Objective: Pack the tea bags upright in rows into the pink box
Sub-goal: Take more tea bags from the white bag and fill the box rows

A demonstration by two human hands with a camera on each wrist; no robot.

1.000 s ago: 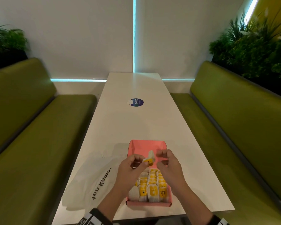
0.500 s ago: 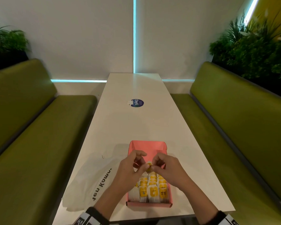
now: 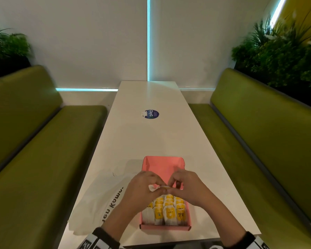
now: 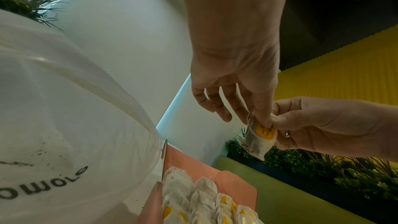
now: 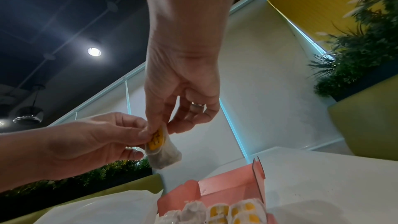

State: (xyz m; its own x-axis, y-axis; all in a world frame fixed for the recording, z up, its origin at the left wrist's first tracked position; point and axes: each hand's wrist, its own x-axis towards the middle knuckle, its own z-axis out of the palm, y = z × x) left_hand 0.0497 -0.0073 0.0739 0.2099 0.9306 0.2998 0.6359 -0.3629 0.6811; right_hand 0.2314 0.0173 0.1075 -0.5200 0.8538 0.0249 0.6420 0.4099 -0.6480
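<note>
The pink box [image 3: 163, 165] lies open on the white table [image 3: 147, 139], its near half filled with upright rows of white tea bags with yellow tags [image 3: 169, 211]. Above the box's middle, both hands pinch the top of one tea bag [image 4: 259, 140] [image 5: 161, 149], which hangs below the fingertips. My left hand [image 3: 145, 189] holds it from the left, my right hand [image 3: 184, 188] from the right. In the head view only a sliver of that bag [image 3: 162, 187] shows between the fingers. The box's far half shows bare pink floor.
A white plastic bag [image 3: 99, 200] with dark lettering lies left of the box, close to the table's left edge. A blue round sticker [image 3: 151, 114] sits mid-table. Green benches [image 3: 34, 159] flank the table on both sides, with plants behind them.
The two hands came together over the box, and the right hand now pinches the tea bag with the left. The bag hangs lower, mostly hidden by the fingers from above.
</note>
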